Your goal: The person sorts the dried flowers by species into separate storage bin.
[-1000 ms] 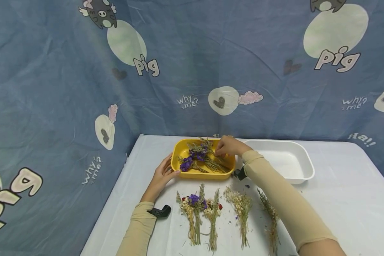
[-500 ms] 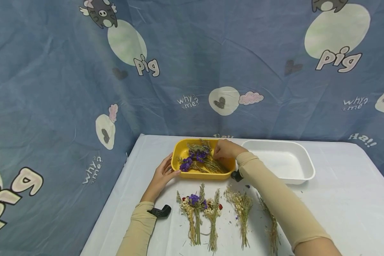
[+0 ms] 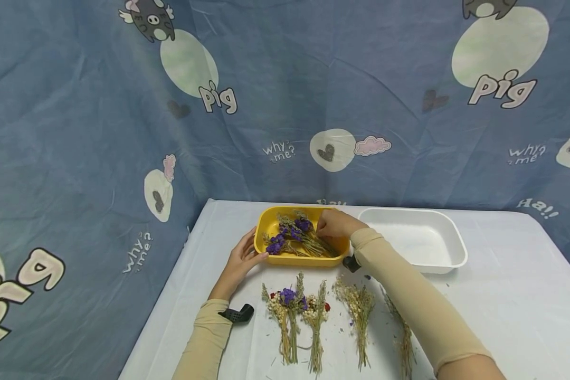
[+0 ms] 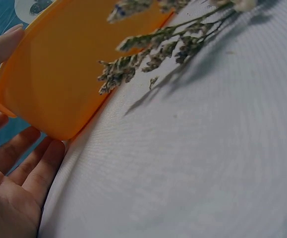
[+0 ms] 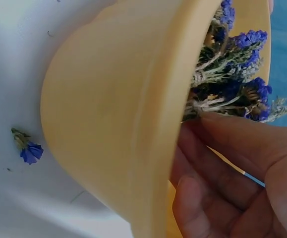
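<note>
My left hand (image 3: 237, 261) rests at the left end of a yellow plastic tray (image 3: 285, 260), thumb at the rim and fairly straight fingers against the outer wall (image 4: 59, 99). Reaching over the tray's right end, my right hand (image 3: 337, 224) pinches a tied bunch of dried purple flowers (image 3: 304, 225) by its stems. In the right wrist view, thumb and forefinger meet at the twine-bound stems (image 5: 202, 106), partly behind the tray wall. Another purple bunch (image 3: 275, 244) lies in the tray to the left.
A white tray (image 3: 423, 237) stands right of the yellow one. Nearer me lie several dried bunches: mixed purple and cream ones (image 3: 290, 316), a pale one (image 3: 358, 316) and a greenish one (image 3: 406, 343) partly under my right forearm. Loose bits, including a purple blossom (image 5: 29, 148), litter the cloth.
My right hand has gone lower into the yellow tray, and the purple bunch it pinches has shifted and settled slightly. The left hand has stayed in place.
</note>
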A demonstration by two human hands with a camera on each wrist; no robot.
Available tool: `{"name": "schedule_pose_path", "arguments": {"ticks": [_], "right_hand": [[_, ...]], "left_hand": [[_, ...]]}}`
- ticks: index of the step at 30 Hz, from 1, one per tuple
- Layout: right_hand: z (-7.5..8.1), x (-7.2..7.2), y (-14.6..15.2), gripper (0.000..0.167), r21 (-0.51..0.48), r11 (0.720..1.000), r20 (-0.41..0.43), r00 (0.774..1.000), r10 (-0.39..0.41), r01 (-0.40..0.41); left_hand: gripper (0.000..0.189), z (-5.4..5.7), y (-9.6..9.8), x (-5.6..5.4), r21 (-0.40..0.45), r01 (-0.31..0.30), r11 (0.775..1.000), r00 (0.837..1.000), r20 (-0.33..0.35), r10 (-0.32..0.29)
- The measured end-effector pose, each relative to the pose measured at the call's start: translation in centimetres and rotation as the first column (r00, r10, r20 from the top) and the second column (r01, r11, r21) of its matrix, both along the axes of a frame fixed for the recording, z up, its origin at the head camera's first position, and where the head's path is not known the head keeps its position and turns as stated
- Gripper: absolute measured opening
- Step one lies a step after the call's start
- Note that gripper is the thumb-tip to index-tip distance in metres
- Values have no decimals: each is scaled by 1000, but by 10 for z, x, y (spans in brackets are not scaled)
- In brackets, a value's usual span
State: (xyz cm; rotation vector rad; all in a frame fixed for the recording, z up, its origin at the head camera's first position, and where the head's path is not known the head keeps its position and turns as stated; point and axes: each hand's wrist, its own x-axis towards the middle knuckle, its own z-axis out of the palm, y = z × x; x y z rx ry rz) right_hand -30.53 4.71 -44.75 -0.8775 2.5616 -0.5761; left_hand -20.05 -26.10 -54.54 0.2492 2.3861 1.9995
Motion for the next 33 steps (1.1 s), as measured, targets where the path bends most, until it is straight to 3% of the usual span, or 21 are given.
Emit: {"name": "schedule_pose_path", "arguments": {"ticks": [10, 15, 19, 22, 27, 33], "right_hand": [[6, 7, 4, 18, -25, 999, 14, 1000, -25, 26], [9, 11, 6, 17, -46, 999, -31, 999, -14, 12], [11, 16, 8, 33, -96, 995, -37, 999, -8, 4], [14, 22, 10, 37, -130, 991, -20, 999, -44, 41], [18, 34, 14, 18, -168, 975, -16, 989, -147, 142], [17, 51, 15, 16, -218, 958, -15, 981, -193, 186]], "left_hand": [[84, 0, 2, 0, -23, -11, 1000, 1000, -1, 11], [83, 1, 2, 0, -28, -13, 1000, 1000, -3, 13], [84, 1, 2, 1, -23, -14, 1000, 1000, -4, 14], [84, 2, 2, 0, -19, -13, 1000, 1000, -7, 13], [84, 3, 3, 0, -21, -10, 1000, 1000, -10, 9], [83, 2, 2, 0, -21, -10, 1000, 1000, 0, 10]]}}
